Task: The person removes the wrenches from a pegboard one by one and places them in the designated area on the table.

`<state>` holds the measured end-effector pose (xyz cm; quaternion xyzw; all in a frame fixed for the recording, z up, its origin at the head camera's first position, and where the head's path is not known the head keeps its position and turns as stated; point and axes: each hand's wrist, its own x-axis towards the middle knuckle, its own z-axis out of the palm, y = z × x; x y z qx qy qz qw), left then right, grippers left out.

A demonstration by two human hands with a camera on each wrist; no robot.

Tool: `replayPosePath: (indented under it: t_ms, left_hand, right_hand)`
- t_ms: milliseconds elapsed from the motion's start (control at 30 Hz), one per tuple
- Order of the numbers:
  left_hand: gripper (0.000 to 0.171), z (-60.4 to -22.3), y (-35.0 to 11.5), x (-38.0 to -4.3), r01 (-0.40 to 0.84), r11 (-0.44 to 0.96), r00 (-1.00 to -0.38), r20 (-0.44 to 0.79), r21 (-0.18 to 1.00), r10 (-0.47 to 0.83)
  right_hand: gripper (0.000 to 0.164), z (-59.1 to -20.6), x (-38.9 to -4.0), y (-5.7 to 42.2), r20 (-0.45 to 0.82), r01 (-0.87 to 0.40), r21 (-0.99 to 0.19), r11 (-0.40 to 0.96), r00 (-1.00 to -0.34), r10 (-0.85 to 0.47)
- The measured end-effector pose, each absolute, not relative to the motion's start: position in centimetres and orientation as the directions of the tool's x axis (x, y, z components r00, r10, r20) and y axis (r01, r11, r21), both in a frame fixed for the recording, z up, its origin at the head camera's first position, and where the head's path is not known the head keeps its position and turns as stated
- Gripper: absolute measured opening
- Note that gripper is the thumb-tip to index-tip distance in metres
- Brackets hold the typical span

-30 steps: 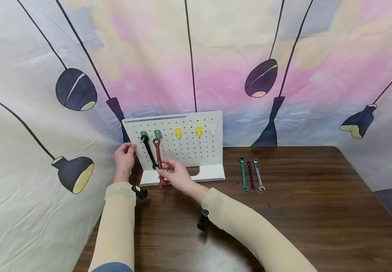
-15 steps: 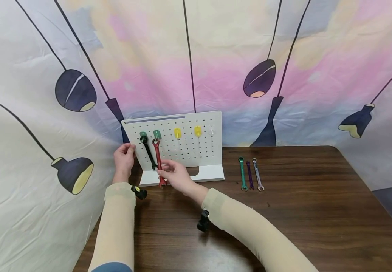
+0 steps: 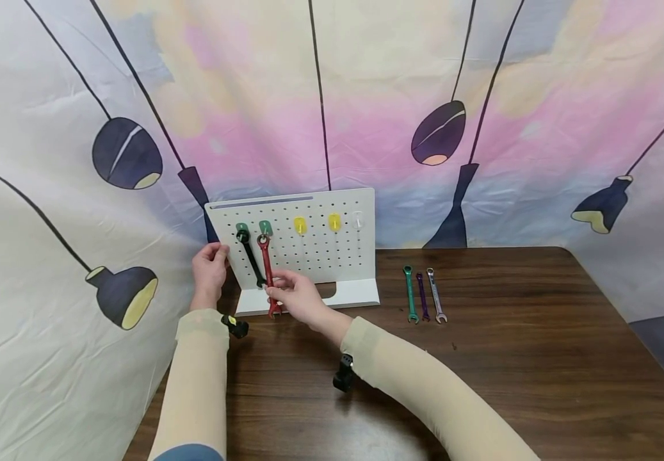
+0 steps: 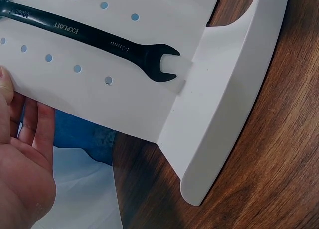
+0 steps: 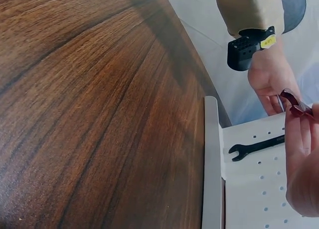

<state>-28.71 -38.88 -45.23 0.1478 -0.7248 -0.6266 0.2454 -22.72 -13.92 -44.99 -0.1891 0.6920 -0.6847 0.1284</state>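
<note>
A white pegboard stand (image 3: 320, 259) stands upright on the table. My left hand (image 3: 209, 275) holds its left edge, and in the left wrist view the fingers reach behind the panel. With thumb and fingers my right hand (image 3: 299, 297) pinches the lower shaft of a red combination wrench (image 3: 267, 259). The wrench's ring end lies at the second green hook (image 3: 265, 227), its open end pointing down past the board's base. Left of it a black wrench (image 4: 99, 37) hangs from the first green hook (image 3: 242, 227), its open end near the base.
Two yellow hooks (image 3: 299, 225) and a clear hook (image 3: 357, 219) sit further right on the board. A green wrench (image 3: 410, 294), a purple wrench (image 3: 422, 296) and a silver wrench (image 3: 437, 294) lie on the wooden table (image 3: 516, 346) to the right. A printed cloth (image 3: 366, 128) hangs behind.
</note>
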Motion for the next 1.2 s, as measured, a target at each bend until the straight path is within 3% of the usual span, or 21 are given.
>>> replayPosePath:
  t_ms: [1200]
  left_hand:
    - [0.01, -45.21, -38.88, -28.71, 0.081, 0.17, -0.843, 0.158, 0.982, -0.514]
  right_hand:
    - [0.042, -44.87, -22.44, -13.57, 0.14, -0.158, -0.987, 0.006, -0.891, -0.432]
